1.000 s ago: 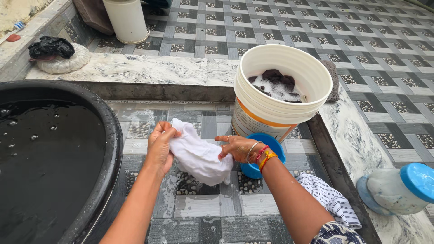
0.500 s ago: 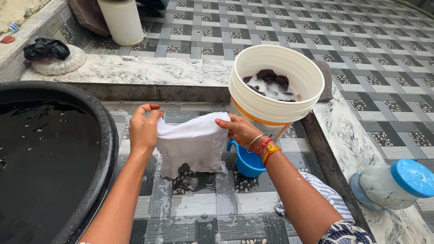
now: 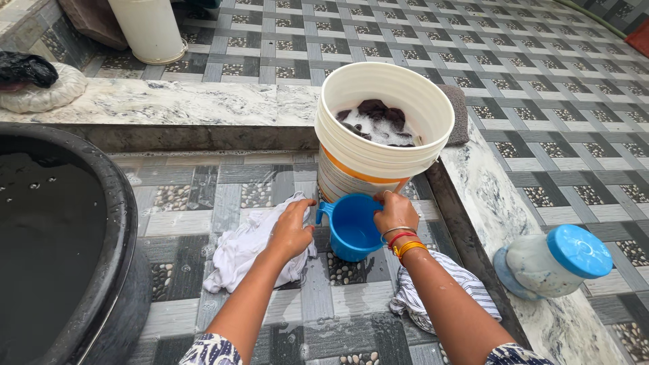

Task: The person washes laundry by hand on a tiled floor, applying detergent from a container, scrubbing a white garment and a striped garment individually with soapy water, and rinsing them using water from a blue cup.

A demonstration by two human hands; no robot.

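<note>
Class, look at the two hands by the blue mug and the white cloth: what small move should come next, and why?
Probably the right hand lifts the blue mug and tips it over the white cloth. That hand grips the mug's rim, while the left hand presses the cloth flat on the wet tiled floor.

bare forearms, patterned blue-and-white sleeves, and 3 bangles [image 3: 401, 240], silver, red and orange, on the right wrist.

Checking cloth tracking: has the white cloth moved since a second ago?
Yes. The white cloth was held up between both hands beside the white bucket; it now lies on the tiled floor, lower and further left of the bucket, under the left hand.
</note>
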